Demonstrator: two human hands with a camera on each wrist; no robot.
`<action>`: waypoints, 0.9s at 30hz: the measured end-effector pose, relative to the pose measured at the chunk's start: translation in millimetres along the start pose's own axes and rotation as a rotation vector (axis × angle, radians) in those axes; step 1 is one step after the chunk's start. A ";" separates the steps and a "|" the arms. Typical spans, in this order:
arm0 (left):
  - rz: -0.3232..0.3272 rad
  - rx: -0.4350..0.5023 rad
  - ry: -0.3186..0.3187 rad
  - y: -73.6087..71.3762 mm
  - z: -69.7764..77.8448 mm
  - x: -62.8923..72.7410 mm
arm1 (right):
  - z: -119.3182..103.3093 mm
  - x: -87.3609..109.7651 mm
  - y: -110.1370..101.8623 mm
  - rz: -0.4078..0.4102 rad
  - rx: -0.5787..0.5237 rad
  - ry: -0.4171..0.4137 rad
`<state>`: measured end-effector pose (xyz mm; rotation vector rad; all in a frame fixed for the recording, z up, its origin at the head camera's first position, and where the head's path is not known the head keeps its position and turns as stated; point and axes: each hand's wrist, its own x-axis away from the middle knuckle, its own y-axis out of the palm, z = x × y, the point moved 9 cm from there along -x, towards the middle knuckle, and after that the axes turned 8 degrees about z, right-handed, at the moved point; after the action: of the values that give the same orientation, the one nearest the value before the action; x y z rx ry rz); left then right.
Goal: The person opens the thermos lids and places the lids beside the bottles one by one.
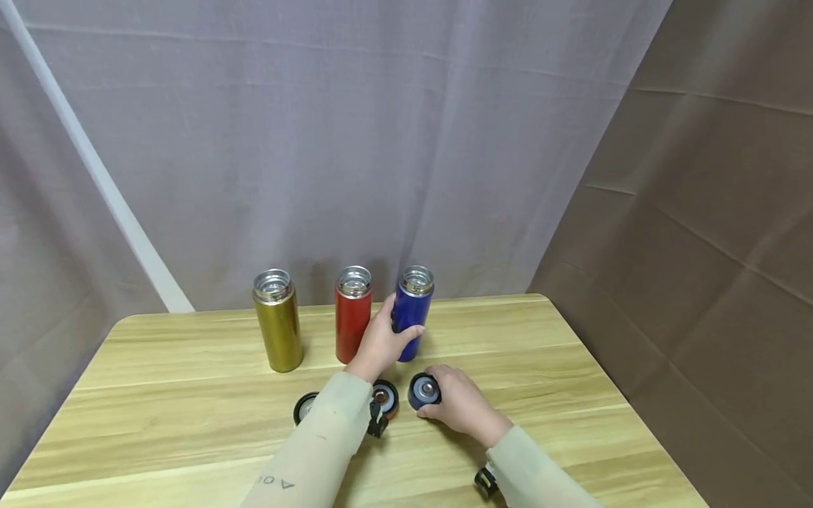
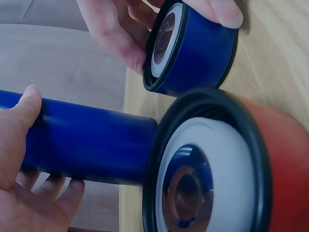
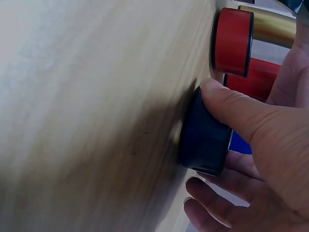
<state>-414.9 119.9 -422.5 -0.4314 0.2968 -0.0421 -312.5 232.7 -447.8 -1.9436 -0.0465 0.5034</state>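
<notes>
In the head view, my left hand [image 1: 382, 341] grips the blue flask [image 1: 411, 307] by its side, thumb across the front. The flask stands lidless at the back of the table, its steel mouth upward. My right hand [image 1: 465, 403] holds the blue lid [image 3: 205, 137] between thumb and fingers, hollow side up. Whether this lid touches the tabletop or hovers just over it, I cannot tell. Closest to the left wrist camera is the red lid [image 2: 285, 159], inner side up, partly behind the left wrist in the head view.
Left of the blue flask stand the red flask [image 1: 352, 321] and the gold flask [image 1: 279, 328], both lidless. A third lid [image 1: 304, 407] lies partly under the left forearm. The wooden table [image 1: 165, 395] ends at a grey curtain behind; a brown one hangs at right.
</notes>
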 end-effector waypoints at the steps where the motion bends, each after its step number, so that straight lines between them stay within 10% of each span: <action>1: 0.003 0.001 0.001 0.1 -0.4 0.2 | 0.0 0.2 0.6 0.001 -0.002 0.004; 15: -0.014 -0.111 0.029 -10.0 10.4 17.2 | 6.8 3.5 4.9 0.052 -0.011 0.076; 27: -0.025 -0.397 0.378 -58.0 40.6 85.9 | -21.7 1.4 -31.6 0.239 0.262 -0.124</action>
<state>-319.7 74.9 -386.6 -0.8232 0.6774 -0.0905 -297.1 227.6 -413.0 -1.6673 0.1669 0.7498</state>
